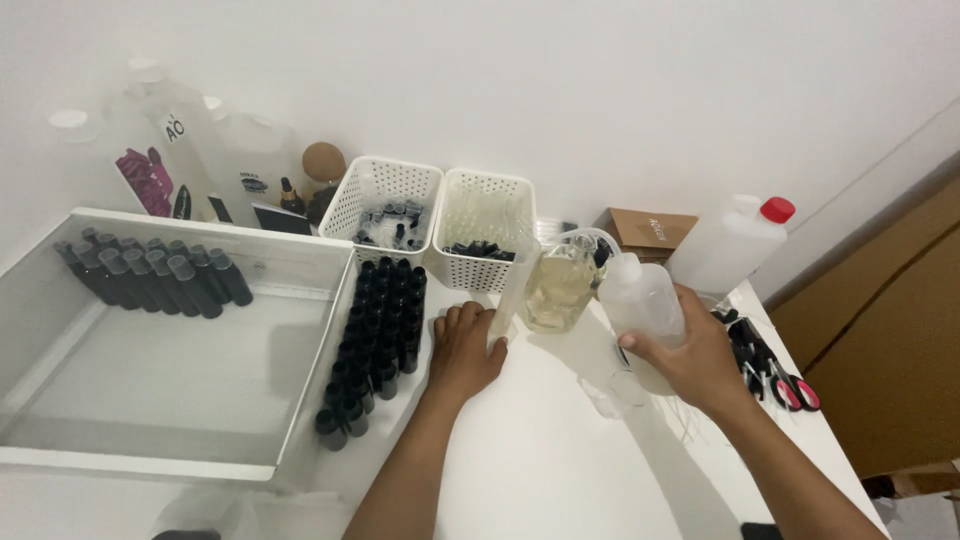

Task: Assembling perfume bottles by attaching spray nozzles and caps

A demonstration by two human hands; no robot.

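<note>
My right hand (695,360) grips a translucent white plastic bottle (640,300), held upright just above the white table (540,460). My left hand (462,352) rests on the table with its fingers curled around the foot of a tall clear measuring cylinder (517,285). Between the cylinder and the bottle stands a glass beaker (560,285) with pale yellow liquid in it. A block of small black bottles (382,322) in rows sits just left of my left hand.
A clear open tray (170,350) at left holds a row of dark bottles with grey caps (150,272). Two white perforated baskets (385,195) (487,222), large jugs (235,160), a cardboard box (650,232) and a red-capped jug (728,248) line the wall. Red-handled scissors (795,390) lie at right.
</note>
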